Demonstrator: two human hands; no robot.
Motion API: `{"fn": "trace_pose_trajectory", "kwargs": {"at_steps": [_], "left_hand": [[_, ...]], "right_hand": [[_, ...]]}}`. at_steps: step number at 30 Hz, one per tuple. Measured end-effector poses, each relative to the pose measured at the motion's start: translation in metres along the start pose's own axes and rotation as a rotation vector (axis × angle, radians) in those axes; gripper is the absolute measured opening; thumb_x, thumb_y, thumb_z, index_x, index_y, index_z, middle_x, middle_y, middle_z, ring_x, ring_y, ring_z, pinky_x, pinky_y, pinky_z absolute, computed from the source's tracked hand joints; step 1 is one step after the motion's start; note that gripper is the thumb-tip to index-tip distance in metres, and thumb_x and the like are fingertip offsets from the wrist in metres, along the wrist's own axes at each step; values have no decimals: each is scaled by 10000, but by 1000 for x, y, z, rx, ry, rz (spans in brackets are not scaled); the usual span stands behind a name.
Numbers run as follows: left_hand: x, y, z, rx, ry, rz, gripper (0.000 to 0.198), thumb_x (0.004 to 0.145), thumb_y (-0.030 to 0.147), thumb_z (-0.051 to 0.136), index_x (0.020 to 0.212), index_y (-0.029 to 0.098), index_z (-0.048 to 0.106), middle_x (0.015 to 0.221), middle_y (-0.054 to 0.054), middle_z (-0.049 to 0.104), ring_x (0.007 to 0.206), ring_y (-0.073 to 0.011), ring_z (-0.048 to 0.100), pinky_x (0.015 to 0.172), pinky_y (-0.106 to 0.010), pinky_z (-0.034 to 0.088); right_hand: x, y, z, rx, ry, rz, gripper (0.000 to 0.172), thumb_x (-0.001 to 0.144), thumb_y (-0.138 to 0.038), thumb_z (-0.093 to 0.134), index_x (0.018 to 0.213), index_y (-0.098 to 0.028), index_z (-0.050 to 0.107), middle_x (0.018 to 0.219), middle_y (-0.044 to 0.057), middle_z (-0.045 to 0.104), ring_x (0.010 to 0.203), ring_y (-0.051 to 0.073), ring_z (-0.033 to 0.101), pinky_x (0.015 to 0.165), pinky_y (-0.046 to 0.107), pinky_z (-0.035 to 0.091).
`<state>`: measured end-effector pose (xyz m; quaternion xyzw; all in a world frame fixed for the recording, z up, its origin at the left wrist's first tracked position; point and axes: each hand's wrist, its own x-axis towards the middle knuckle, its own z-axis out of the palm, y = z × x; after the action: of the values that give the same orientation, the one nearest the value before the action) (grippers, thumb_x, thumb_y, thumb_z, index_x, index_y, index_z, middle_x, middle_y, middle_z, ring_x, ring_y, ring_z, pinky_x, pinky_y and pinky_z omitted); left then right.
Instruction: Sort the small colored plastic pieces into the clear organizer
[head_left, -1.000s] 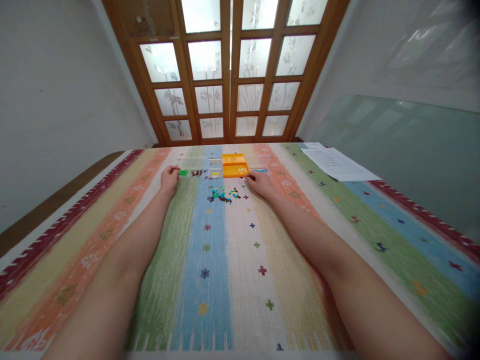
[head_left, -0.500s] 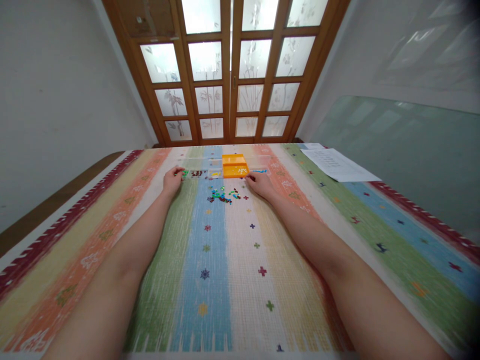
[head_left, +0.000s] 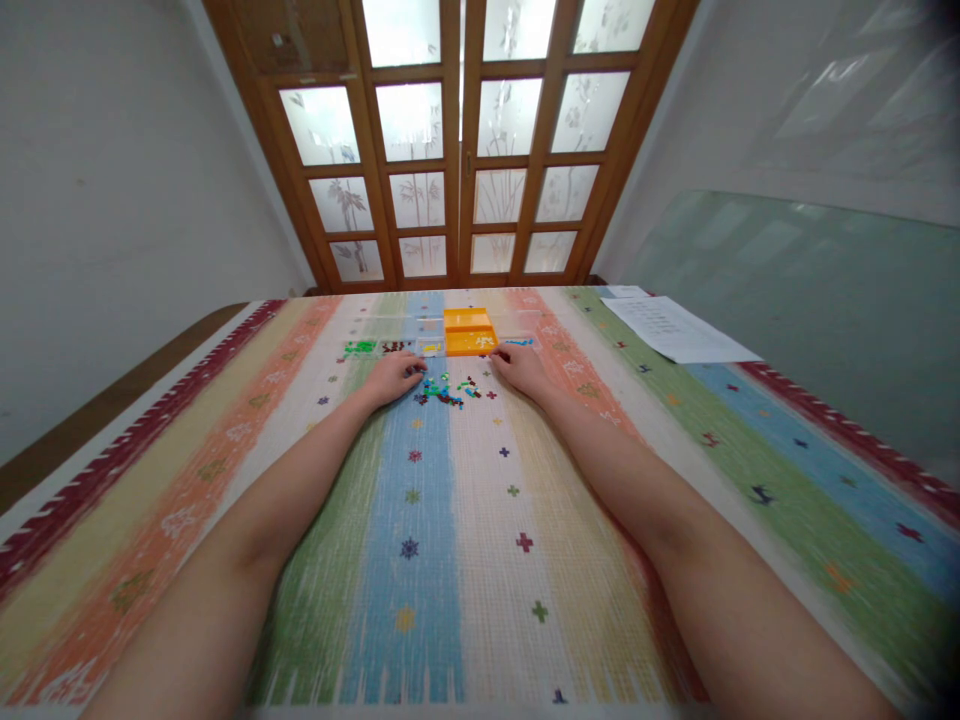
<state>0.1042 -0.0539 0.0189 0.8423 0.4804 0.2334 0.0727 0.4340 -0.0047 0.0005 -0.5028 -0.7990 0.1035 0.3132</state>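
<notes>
A small heap of mixed coloured beads (head_left: 448,389) is seen lying loose on the striped tablecloth (head_left: 450,560), just in front of a row of small sorting trays. The left hand (head_left: 394,377) is laid palm down at the left edge of the heap, its fingers (head_left: 415,371) loosely curled and touching the nearest beads; whether a bead is pinched between them cannot be told at this distance. The right hand (head_left: 521,367) is rested on the cloth just right of the heap, its fingertips brought close together near the front corner of the orange tray (head_left: 468,330); anything held there is too small to be made out. Green beads (head_left: 360,347) are gathered in the leftmost compartment of the clear tray (head_left: 390,346), beside the orange one. A sheet of paper (head_left: 675,327) is placed well apart at the far right of the table, before the wooden doors (head_left: 457,140).
</notes>
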Motion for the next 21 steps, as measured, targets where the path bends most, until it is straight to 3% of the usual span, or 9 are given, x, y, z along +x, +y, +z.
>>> {"fn": "trace_pose_trajectory", "kwargs": {"at_steps": [9,21], "left_hand": [[-1,4,0,70,-12,12,187,886,260,600,961,230,768,975,-64,702,931,-238,644,888,-369,501],[0,10,-1,43,-40,30,129,877,261,603,869,212,722,897,-51,698,865,-222,625,819,-346,477]], "right_hand": [[-5,-9,-3,-51,-28,-38,210,963,-271,569,977,-213,771,1002,82,774,913,232,665,802,309,453],[-15,-49,-5,54,-232,-443,80,857,-207,629,887,-211,703,985,69,675,983,227,593,888,328,446]]}}
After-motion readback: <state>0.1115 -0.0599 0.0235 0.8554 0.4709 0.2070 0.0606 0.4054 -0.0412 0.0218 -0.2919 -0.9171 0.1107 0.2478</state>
